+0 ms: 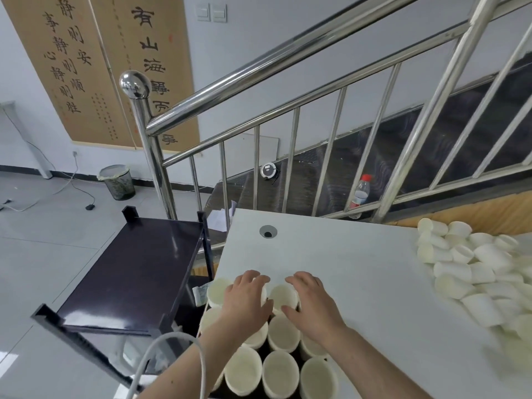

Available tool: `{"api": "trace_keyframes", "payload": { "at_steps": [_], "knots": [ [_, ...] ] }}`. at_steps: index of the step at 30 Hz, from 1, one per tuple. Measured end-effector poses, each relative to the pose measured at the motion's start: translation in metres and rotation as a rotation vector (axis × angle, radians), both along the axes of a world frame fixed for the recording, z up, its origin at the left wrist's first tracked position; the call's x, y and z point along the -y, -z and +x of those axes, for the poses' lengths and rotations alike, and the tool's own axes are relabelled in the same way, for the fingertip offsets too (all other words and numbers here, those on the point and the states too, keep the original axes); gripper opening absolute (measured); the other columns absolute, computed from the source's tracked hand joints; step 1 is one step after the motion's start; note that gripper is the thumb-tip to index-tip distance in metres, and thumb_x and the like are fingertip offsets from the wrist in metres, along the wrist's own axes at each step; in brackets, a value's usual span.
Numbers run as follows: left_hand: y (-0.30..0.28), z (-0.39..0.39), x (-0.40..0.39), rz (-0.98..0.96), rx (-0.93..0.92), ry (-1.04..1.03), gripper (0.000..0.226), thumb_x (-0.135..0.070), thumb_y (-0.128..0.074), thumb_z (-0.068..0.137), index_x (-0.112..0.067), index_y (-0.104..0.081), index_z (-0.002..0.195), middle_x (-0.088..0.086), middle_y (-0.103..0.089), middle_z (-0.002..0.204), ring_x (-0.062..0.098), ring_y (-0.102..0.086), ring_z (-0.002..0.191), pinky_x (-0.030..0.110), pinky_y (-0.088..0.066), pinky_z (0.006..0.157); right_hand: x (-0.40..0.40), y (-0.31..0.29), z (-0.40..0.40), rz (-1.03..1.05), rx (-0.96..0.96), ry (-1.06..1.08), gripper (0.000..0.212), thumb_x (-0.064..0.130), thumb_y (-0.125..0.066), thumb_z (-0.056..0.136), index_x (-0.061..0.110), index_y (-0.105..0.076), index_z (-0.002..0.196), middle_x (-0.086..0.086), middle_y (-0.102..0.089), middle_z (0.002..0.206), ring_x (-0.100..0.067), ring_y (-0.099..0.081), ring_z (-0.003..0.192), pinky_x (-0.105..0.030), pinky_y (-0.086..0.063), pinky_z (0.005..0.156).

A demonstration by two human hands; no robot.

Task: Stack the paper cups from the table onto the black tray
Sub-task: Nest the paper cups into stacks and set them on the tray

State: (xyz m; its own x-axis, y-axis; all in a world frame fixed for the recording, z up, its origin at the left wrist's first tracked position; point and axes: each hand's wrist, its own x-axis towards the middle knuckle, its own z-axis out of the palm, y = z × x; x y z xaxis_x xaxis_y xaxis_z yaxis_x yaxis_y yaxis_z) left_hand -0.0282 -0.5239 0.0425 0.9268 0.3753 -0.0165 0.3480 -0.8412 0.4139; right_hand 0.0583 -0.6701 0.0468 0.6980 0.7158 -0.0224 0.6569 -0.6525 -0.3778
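A white counter (359,283) carries a loose heap of paper cups (475,269) lying on their sides at its right edge. At its near left corner a group of upright cups (280,372) stands packed together on a black tray (266,348). A round cable hole (268,232) sits near the far left corner.

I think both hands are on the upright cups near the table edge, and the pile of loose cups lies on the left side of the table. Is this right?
Not quite. The head view shows the pile of loose cups on the right side of the table, not the left. The rest holds: left hand and right hand are on the upright cups.
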Motion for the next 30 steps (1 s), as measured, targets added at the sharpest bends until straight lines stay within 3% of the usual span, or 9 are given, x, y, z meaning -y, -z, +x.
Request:
{"api": "trace_keyframes", "payload": {
  "at_steps": [17, 30],
  "knots": [
    [-0.013, 0.044, 0.224, -0.042, 0.001, 0.174, 0.049, -0.037, -0.052, 0.091, -0.03, -0.041, 0.138, -0.009, -0.037, 0.142, 0.016, -0.039, 0.129, 0.03, -0.033, 0.105, 0.251, -0.009, 0.022, -0.006, -0.005, 0.189, 0.055, 0.037, -0.056, 0.094, 0.026, -0.036, 0.144, 0.012, -0.029, 0.145, -0.008, -0.03, 0.135, -0.024, -0.044, 0.095],
    [0.005, 0.123, 0.315, -0.051, -0.092, 0.34, 0.048, -0.038, -0.051, 0.091, -0.031, -0.04, 0.138, -0.011, -0.036, 0.142, 0.013, -0.039, 0.13, 0.029, -0.033, 0.106, 0.359, 0.014, 0.069, -0.039, -0.075, 0.378, 0.054, 0.036, -0.055, 0.095, 0.026, -0.036, 0.145, 0.01, -0.03, 0.148, -0.008, -0.03, 0.136, -0.022, -0.042, 0.098]
  ]
}}
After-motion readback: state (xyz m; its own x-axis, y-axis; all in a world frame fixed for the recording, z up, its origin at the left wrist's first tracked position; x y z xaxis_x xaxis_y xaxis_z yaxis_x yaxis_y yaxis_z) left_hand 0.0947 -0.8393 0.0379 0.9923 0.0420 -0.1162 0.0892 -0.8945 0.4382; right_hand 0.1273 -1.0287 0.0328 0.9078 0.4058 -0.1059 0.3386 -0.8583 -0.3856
